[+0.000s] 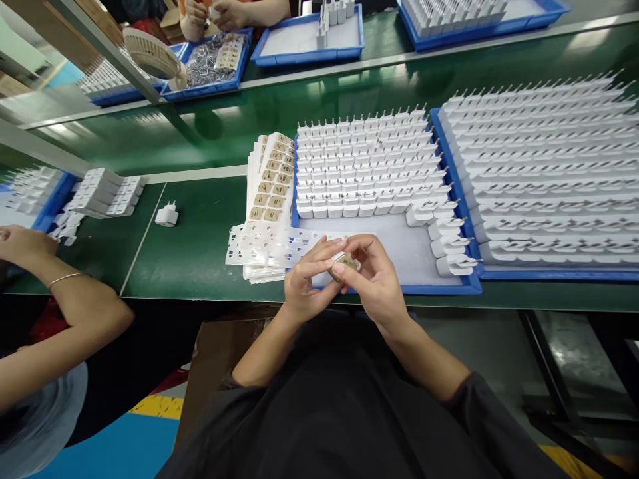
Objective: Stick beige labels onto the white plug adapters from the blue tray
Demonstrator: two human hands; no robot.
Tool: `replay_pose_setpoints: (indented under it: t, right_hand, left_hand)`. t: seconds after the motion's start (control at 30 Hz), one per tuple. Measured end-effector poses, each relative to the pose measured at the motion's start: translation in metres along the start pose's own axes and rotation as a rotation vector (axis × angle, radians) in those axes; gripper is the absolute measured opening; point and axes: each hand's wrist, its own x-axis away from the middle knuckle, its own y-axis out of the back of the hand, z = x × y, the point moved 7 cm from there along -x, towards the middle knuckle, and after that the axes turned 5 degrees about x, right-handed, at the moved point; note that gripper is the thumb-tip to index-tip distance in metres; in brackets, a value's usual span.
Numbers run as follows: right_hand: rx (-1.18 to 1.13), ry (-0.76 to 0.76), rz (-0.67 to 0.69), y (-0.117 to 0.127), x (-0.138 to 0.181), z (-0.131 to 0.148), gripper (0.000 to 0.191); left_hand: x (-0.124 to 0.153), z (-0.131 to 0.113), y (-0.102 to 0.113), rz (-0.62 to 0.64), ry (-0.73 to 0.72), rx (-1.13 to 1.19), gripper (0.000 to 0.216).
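Close to the tray's front edge, my left hand (310, 281) and my right hand (378, 283) meet around a small white plug charger (344, 264) with a gold-tan label on its face. My left fingers close round its side, and my right thumb presses on the label. Fingers hide most of the charger. Below and behind the hands lies a blue tray (424, 290) with rows of white plug chargers (367, 166), pins up. Left of the tray is a stack of gold label sheets (269, 189), with a translucent backing sheet (257, 244) across its near end.
On the right, a second blue tray (559, 273) is full of chargers. A single charger (167, 214) stands on the green table (200, 246) at left. A co-worker's arm (64, 313) reaches in there. Across the bench are another person's hands (214, 14) and a beige fan (152, 53).
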Motion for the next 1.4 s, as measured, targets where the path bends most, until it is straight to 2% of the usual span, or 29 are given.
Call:
replay_pose_setpoints:
  t: [0.27, 0.5, 0.67, 0.8, 0.87, 0.97, 1.1, 1.17, 1.27, 1.4]
  right_hand:
    - [-0.039, -0.025, -0.011, 0.002, 0.0, -0.003, 0.017]
    - [-0.051, -0.005, -0.021, 0.001, 0.0, -0.001, 0.012]
    - [-0.087, -0.016, 0.031, 0.002, -0.001, -0.003, 0.01]
    - [-0.04, -0.016, 0.088, 0.002, 0.0, -0.004, 0.022]
    - [0.015, 0.015, 0.075, 0.001, 0.002, -0.002, 0.03]
    - [0.114, 0.054, 0.007, 0.001, 0.002, -0.002, 0.036]
    - [0.146, 0.122, -0.078, 0.007, -0.002, 0.003, 0.019]
    - [0.156, 0.131, -0.046, 0.01, -0.007, 0.009, 0.016]
    - [0.244, 0.144, 0.087, 0.012, -0.013, 0.021, 0.015]
    - [0.482, 0.392, 0.151, 0.015, -0.011, 0.043, 0.005]
  left_hand:
    - [0.002, -0.004, -0.001, -0.011, -0.051, -0.155, 0.053]
    - [0.002, -0.008, -0.001, -0.001, -0.108, -0.133, 0.057]
    - [0.006, -0.002, 0.003, -0.066, -0.039, -0.085, 0.056]
    - [0.01, 0.005, 0.003, -0.168, 0.105, 0.031, 0.047]
    - [0.012, 0.008, 0.001, -0.2, 0.153, 0.075, 0.045]
    - [0.013, 0.007, -0.004, -0.2, 0.126, 0.041, 0.046]
    - [0.012, 0.005, -0.009, -0.109, 0.048, -0.046, 0.044]
    - [0.012, 0.004, -0.008, -0.083, 0.035, -0.052, 0.046]
    - [0.011, 0.002, -0.003, -0.09, 0.027, -0.026, 0.052]
    - [0.013, 0.0, -0.001, -0.083, 0.043, 0.021, 0.056]
